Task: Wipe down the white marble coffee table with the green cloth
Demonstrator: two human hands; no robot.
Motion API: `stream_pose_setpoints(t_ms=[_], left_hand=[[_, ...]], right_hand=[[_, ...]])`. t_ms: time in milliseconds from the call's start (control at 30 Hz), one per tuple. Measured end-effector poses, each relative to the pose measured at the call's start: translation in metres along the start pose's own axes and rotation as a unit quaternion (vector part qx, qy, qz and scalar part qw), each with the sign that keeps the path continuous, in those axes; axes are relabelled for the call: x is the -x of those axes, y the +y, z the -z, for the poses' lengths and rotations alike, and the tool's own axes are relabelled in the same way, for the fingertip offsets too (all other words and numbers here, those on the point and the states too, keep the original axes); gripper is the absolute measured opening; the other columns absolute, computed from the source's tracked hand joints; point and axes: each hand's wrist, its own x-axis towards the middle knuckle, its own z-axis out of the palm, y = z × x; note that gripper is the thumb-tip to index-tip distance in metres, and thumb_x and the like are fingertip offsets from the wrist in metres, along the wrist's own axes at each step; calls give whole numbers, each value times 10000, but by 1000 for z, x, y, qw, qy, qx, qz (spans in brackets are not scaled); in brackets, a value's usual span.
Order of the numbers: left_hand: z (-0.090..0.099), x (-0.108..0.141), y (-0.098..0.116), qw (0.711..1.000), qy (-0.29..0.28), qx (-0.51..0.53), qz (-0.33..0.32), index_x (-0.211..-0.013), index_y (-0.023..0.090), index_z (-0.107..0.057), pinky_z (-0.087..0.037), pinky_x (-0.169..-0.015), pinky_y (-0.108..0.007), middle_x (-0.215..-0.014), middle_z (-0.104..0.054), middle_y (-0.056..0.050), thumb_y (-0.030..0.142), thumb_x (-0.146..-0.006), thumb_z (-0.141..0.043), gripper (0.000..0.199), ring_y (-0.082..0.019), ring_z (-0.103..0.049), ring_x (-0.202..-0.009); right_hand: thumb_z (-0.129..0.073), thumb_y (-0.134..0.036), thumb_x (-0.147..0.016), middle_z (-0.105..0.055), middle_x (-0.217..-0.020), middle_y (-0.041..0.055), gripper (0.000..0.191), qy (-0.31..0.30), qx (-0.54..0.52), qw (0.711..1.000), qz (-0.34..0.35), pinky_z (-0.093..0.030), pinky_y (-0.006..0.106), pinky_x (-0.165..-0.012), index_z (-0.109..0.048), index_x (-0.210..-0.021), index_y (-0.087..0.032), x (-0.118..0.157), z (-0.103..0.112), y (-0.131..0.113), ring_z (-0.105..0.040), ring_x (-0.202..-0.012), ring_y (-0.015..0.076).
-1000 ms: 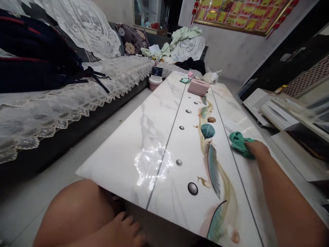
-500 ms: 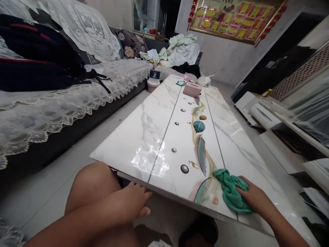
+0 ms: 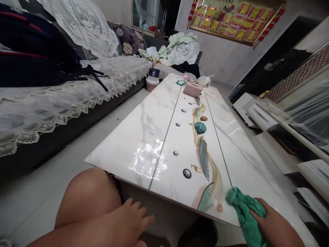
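The one camera sits on my head and looks forward and down, from above my left hand (image 3: 132, 218) and my right hand (image 3: 272, 221). Both are near to it, at the bottom of the view. Beyond my fingers, it looks along the length of the table (image 3: 123, 144), up to the wall (image 3: 218, 55), which is well farther. The view is wide: it takes also the sofa (image 3: 66, 92) to the left of my fingers.
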Motion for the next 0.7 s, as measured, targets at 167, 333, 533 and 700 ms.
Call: stream_pose_setpoints(t_ms=[167,333,533,700], left_hand=[[-12,-6,-10,1000,-9,5,28,-1365,213,-603,-429,-1049,-501,-1323,-661,-159,399,-900,-608,501,-340,-608,-1188],[-22,-14,-19,999,-18,6,46,-1421,203,-556,-394,-1099,-524,-1395,-617,-172,365,-880,-607,567,-358,-567,-1260],[-14,-26,-22,995,-34,8,90,-1464,196,-513,-404,-1091,-513,-1365,-634,-176,383,-888,-586,610,-353,-581,-1245],[-17,-40,-23,992,-57,-13,110,-1428,180,-552,-409,-1077,-537,-1350,-636,-194,444,-911,-556,580,-372,-573,-1246]], right_hand=[[-450,-575,-831,-731,-960,134,455,67,113,990,45,-461,384,-647,-666,-1035,-230,-57,14,-40,-693,-855,333],[-408,-493,-946,-690,-1130,186,485,115,177,977,-10,-432,364,-668,-605,-1253,-173,-146,21,-89,-657,-990,334],[-457,-456,-971,-632,-1241,275,532,127,127,979,-97,-402,366,-717,-574,-1332,-83,-240,34,-127,-615,-1115,363],[-513,-435,-946,-611,-1259,326,568,128,77,978,-144,-392,381,-740,-570,-1354,-44,-274,38,-129,-595,-1153,378]])
